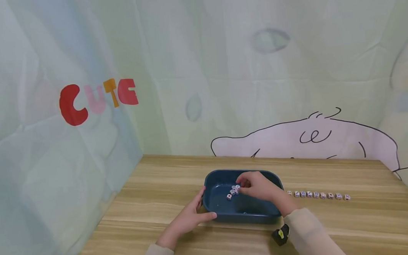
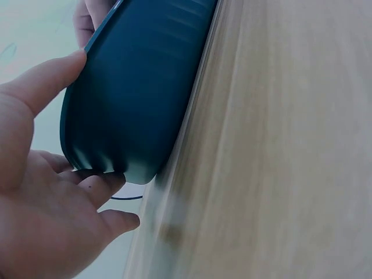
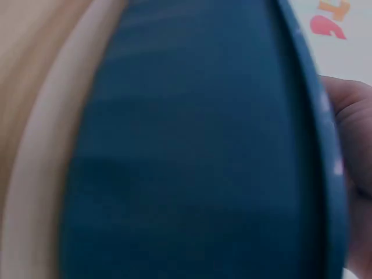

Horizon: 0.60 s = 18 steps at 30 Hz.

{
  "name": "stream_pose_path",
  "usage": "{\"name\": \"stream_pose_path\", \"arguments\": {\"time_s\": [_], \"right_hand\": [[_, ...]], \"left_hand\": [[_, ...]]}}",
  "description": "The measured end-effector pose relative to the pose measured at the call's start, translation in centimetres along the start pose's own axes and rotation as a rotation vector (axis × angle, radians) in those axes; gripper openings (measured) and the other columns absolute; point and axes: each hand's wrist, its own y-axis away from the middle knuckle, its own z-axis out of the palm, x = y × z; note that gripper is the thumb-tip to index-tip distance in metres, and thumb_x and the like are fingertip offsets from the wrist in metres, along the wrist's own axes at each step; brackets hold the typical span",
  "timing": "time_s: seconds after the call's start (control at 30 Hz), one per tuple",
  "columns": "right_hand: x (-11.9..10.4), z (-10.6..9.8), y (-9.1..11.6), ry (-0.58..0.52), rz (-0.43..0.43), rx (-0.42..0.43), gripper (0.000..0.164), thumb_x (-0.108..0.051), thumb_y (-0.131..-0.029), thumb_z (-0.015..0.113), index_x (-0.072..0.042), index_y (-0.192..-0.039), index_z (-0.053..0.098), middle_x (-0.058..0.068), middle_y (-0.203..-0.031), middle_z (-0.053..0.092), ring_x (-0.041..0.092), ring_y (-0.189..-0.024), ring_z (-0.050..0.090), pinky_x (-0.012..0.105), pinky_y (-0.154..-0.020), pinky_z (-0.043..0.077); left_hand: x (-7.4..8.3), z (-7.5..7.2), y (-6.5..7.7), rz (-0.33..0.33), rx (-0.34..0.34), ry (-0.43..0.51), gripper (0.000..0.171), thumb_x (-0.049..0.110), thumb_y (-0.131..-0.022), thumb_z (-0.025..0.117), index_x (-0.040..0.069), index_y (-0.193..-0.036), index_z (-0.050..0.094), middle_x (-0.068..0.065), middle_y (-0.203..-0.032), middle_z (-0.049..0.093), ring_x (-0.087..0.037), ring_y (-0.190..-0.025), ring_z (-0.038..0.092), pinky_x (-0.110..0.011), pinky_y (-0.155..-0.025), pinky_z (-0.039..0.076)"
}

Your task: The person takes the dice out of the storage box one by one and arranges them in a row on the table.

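A dark blue plastic basin stands on the wooden table. My left hand grips its left end, with the thumb on the near rim and the fingers against the outer side, as the left wrist view also shows. My right hand reaches over the right part of the basin, its fingers bent down inside. Its fingertips are right at a small cluster of white dice; I cannot tell whether one is pinched. One die with a red dot lies beside the cluster. In the right wrist view, the basin wall hides most of that hand.
To the right of the basin, a row of several white dice runs along the table. A printed cloth backdrop with coloured letters rises behind and on the left. Dark wrist cameras sit at both cuffs.
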Motion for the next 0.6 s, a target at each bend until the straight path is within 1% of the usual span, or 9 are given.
{"name": "stream_pose_path", "arguments": {"time_s": [0.17,0.33,0.47,0.6], "right_hand": [[0.0,1.5,-1.1,-0.015,-0.001,-0.026,0.018,-0.008,-0.088,0.068,-0.001,-0.105,0.066,-0.001,-0.084,0.065,0.011,-0.075,0.057,0.025,-0.068,0.052],[-0.4,2.5,-2.0,-0.008,0.022,-0.053,0.017,-0.006,-0.088,0.068,-0.002,-0.104,0.067,0.0,-0.084,0.065,0.013,-0.075,0.058,0.029,-0.071,0.055],[-0.6,3.1,-2.2,0.003,0.033,-0.069,0.017,-0.009,-0.087,0.07,-0.004,-0.104,0.066,0.001,-0.085,0.065,0.013,-0.074,0.058,0.031,-0.071,0.054],[-0.7,3.5,-2.2,0.017,0.037,-0.078,0.017,-0.01,-0.087,0.07,-0.004,-0.102,0.067,0.001,-0.083,0.065,0.012,-0.073,0.057,0.03,-0.069,0.052]], "left_hand": [[0.2,-0.2,0.1,-0.011,-0.002,-0.006,0.094,0.028,-0.086,0.074,0.01,-0.156,0.012,-0.024,-0.158,0.015,-0.044,-0.142,0.021,-0.056,-0.113,0.022],[0.3,-0.3,0.2,-0.029,-0.004,-0.009,0.095,0.031,-0.086,0.074,0.011,-0.156,0.012,-0.023,-0.158,0.014,-0.045,-0.142,0.019,-0.057,-0.113,0.022],[0.1,-0.3,0.1,-0.022,-0.01,-0.014,0.096,0.033,-0.086,0.074,0.011,-0.156,0.012,-0.024,-0.158,0.013,-0.045,-0.142,0.02,-0.056,-0.113,0.022],[0.0,-0.3,0.0,-0.022,-0.016,-0.013,0.096,0.033,-0.086,0.073,0.011,-0.156,0.012,-0.024,-0.158,0.013,-0.046,-0.142,0.02,-0.057,-0.113,0.022]]}}
